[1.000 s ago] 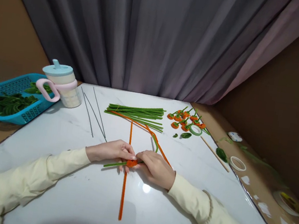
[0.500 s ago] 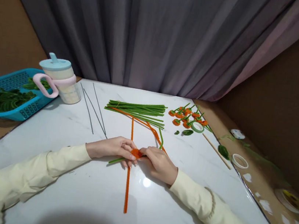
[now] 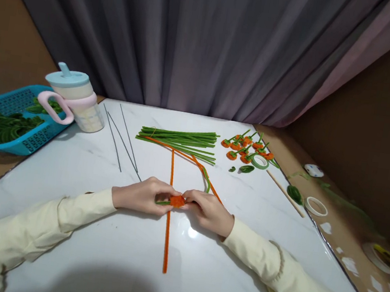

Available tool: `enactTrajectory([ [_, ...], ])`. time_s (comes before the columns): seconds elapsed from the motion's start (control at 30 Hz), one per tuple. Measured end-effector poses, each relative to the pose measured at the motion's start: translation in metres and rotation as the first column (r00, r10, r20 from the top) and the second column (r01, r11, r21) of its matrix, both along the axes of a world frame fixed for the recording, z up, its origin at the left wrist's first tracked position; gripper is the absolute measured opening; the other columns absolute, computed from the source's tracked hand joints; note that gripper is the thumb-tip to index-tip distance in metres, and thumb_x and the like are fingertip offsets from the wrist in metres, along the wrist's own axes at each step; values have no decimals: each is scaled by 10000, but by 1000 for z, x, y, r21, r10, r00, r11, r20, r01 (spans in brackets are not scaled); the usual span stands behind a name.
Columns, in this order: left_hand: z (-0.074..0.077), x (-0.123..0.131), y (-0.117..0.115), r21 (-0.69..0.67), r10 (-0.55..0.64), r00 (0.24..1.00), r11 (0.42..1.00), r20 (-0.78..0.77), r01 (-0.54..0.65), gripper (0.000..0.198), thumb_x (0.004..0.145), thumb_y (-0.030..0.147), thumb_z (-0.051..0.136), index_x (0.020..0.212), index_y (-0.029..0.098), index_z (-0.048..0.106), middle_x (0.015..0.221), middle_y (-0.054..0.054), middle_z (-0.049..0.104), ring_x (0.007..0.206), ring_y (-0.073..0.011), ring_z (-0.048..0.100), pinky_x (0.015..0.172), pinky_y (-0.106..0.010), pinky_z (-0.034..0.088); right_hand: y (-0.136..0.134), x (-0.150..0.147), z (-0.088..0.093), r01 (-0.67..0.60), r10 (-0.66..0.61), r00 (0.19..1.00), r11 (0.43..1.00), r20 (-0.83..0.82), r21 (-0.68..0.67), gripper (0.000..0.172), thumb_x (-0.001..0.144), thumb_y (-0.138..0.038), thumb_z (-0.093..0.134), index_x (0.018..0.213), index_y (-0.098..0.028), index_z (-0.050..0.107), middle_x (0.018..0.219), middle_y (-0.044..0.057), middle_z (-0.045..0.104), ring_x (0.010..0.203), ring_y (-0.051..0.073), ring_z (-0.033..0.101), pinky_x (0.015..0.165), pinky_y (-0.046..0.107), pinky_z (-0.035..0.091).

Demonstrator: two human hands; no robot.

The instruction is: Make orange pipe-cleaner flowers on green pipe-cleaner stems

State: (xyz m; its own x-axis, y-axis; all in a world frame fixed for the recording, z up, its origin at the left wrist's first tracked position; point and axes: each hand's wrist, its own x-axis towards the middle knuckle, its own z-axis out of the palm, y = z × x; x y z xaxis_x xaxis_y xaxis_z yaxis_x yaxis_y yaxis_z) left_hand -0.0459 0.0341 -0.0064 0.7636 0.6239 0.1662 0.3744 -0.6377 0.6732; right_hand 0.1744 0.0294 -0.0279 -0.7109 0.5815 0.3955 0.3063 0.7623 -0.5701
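Between my two hands is a small orange piece [image 3: 177, 201] with a short green stem pointing left. My left hand [image 3: 150, 195] pinches it from the left, fingers closed around the stem side. From the right, my right hand [image 3: 204, 208] grips its edge with thumb and fingers. Beneath them an orange pipe cleaner [image 3: 166, 246] lies lengthwise on the white table. Behind my hands are more orange strips [image 3: 176, 151] and a bundle of green stems [image 3: 181, 137]. A bent green piece [image 3: 206, 180] rests just beyond my right hand.
A lidded cup [image 3: 88, 114] and a blue basket [image 3: 32, 137] of green pieces stand at the left, near thin wires [image 3: 113, 137]. Toward the right lie small orange pieces with green stems [image 3: 232, 155], green tape [image 3: 260, 162], a stick [image 3: 284, 193] and white tape [image 3: 316, 206].
My left hand has turned and its fingers have closed in around the orange piece. The green stem now shows between its fingers instead of sticking out below. The view has shifted slightly.
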Motion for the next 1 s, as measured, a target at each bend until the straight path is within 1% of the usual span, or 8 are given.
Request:
enactTrajectory([
  [0.07,-1,0,-1,65,-28,1000,997,-10,29,277,724,124,502,962,134,643,659,-3,570,542,-87,424,538,-202,353,-1,0,0,-19,19,1000,1000,13,-7,77,890,-179,423,882,-186,499,750,44,623,671,146,587,612,237,461],
  [0.17,2,0,-1,82,-62,997,994,-51,66,255,733,135,485,938,133,637,659,-12,573,544,-95,441,543,-207,361,-2,-1,0,-36,37,999,999,14,-14,75,881,-172,436,870,-181,510,730,41,617,656,143,584,605,235,462],
  [0.3,6,-2,1,104,-79,993,991,-88,88,241,735,142,483,928,139,627,673,-19,580,563,-104,461,550,-207,368,-1,-1,2,-48,48,999,999,23,-12,104,871,-149,434,895,-172,533,736,47,624,661,146,587,615,240,470],
  [0.53,7,-2,1,90,-95,988,990,-122,107,248,742,136,483,948,143,622,719,-32,610,597,-111,511,572,-207,390,-1,1,8,-80,80,997,997,-11,9,204,867,-117,397,915,-142,594,720,65,633,635,149,580,586,235,460],
  [0.8,8,-2,0,96,-167,981,980,-103,177,332,672,58,475,947,163,628,716,-18,622,585,-104,507,579,-205,405,0,2,15,-131,131,991,987,-7,-88,207,887,-184,442,847,-154,642,692,54,643,622,131,589,591,213,459],
  [0.9,8,-1,1,91,-182,977,977,-112,192,313,686,80,481,948,163,630,700,-20,615,577,-108,498,572,-211,403,0,3,16,-153,154,988,983,9,-106,229,894,-197,429,851,-155,650,720,66,660,659,136,606,615,217,469],
  [1.0,7,-1,2,90,-185,976,977,-116,196,286,701,95,494,943,155,633,690,-22,610,574,-110,498,568,-214,401,2,4,15,-168,169,986,981,3,-99,234,885,-174,427,870,-152,659,737,68,671,671,138,608,624,222,476],
])
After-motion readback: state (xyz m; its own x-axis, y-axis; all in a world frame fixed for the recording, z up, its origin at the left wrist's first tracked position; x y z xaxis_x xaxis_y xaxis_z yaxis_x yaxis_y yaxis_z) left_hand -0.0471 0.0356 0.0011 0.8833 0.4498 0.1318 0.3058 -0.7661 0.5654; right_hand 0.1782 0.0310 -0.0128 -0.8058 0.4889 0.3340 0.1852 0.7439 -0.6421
